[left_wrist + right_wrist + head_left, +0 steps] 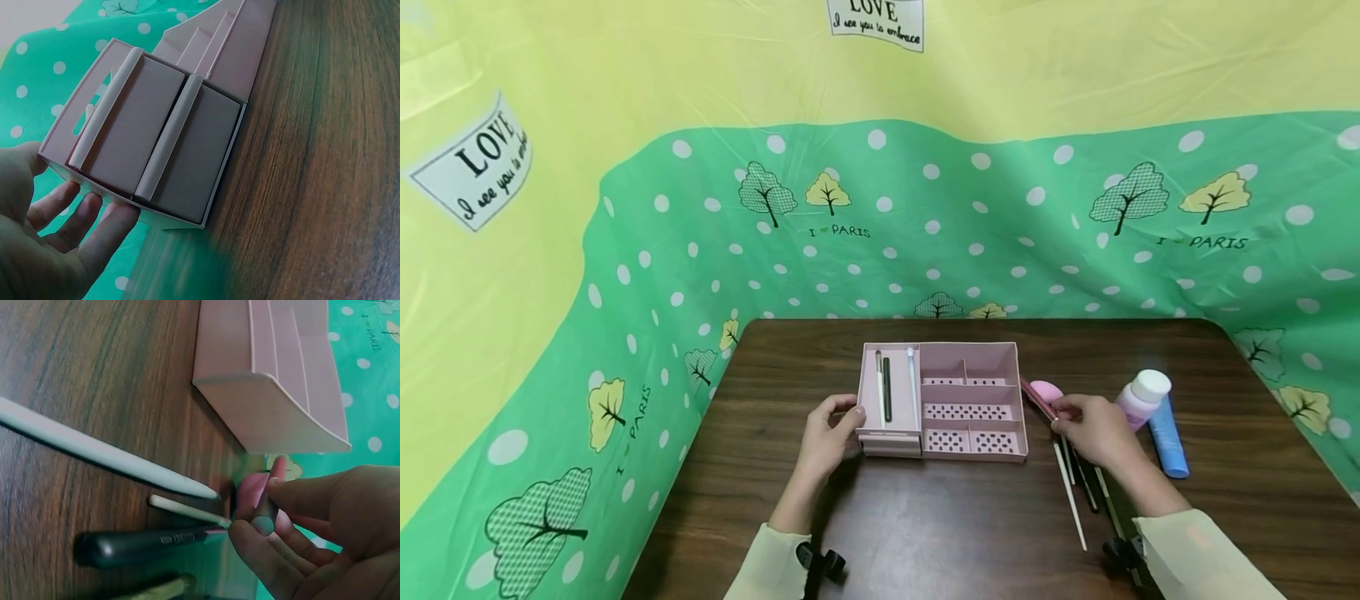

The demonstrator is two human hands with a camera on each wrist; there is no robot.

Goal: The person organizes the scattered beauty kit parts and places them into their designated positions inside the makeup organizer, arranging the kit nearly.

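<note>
A pink desk organizer (973, 367) stands on the table, with two drawers (169, 137) at its front left. At the organizer's left side is my left hand (826, 435), its fingertips touching the side wall and its thumb at the top edge. My right hand (1093, 427) pinches a slim dark red stick (1039, 400) between thumb and fingers, just right of the organizer. In the right wrist view the stick's round end (263, 525) faces the camera; its exact kind is unclear. Beyond it lies a pink sponge (1047, 389), partly hidden.
On the organizer's flat top lie two brushes (887, 390) and a pale blue stick (913, 379). A white stick (1070, 496) and several dark-handled brushes (144, 547) lie below my right hand. Right of it are a white-capped bottle (1142, 396) and a blue tube (1168, 442).
</note>
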